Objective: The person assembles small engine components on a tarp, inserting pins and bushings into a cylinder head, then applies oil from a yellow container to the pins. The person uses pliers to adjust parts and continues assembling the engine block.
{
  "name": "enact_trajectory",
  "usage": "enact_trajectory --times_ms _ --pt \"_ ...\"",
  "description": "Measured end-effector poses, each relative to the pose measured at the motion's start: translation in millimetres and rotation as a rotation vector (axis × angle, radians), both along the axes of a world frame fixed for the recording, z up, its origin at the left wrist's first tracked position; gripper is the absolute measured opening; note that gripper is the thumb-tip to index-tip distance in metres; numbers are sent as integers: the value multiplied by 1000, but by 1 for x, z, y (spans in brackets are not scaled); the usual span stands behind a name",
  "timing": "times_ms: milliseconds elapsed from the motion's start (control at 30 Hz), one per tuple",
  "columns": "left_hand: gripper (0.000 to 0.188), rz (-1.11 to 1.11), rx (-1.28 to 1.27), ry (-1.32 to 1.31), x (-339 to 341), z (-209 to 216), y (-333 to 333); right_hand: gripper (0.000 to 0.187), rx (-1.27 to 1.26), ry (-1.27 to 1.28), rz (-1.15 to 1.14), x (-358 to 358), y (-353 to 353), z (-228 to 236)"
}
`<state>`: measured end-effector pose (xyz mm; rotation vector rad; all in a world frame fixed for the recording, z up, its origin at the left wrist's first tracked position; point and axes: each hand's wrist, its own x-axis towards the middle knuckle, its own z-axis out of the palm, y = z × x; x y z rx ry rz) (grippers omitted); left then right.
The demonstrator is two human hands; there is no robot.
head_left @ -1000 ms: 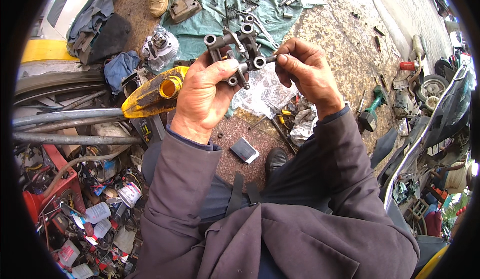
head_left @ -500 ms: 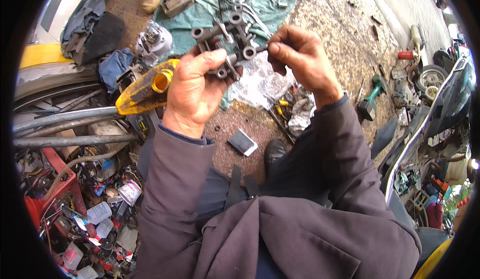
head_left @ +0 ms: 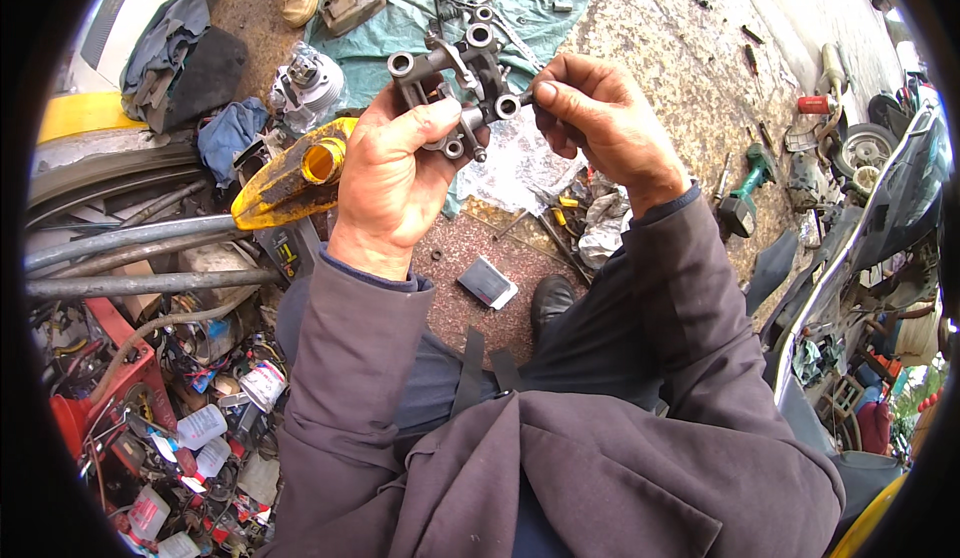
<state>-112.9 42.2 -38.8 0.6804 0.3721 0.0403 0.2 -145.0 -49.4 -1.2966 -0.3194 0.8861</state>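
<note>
Fingers and thumb of my left hand (head_left: 385,188) are wrapped round a grey metal rocker arm holder (head_left: 490,83) with several round bores, raised above the ground. My right hand (head_left: 612,128) is closed beside it, thumb against the bent forefinger, pinching a short dark shaft (head_left: 528,98). That shaft's inner end meets the bore at the holder's lower right; how deep it sits I cannot tell. My palm and fingers hide part of the holder's left side.
Beyond my hands, a green cloth (head_left: 385,53) bears metal parts. A yellow plastic piece (head_left: 290,183) and a silver cylinder (head_left: 308,83) lie left. A green cordless drill (head_left: 745,193) lies right. A small dark box (head_left: 487,283) sits near my shoe (head_left: 550,303).
The holder and my left hand have shifted slightly right. Less of the dark shaft shows between the holder and my right fingers. Both hands keep their grip.
</note>
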Motion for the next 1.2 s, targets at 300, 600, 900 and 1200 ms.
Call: enact_trajectory --times_ms 300,600,900,1200 --pt "33 33 45 26 -2 2 -3 19 -20 20 0 -4 0 2" --pt "33 -57 73 75 -2 3 -2 21 60 76 -40 -3 -1 -1" --pt "27 -44 -12 88 -4 -8 3 19 54 64 -28 -1 0 -6" --pt "27 -55 31 116 -2 -7 4 19 -48 31 -16 0 2 -4"
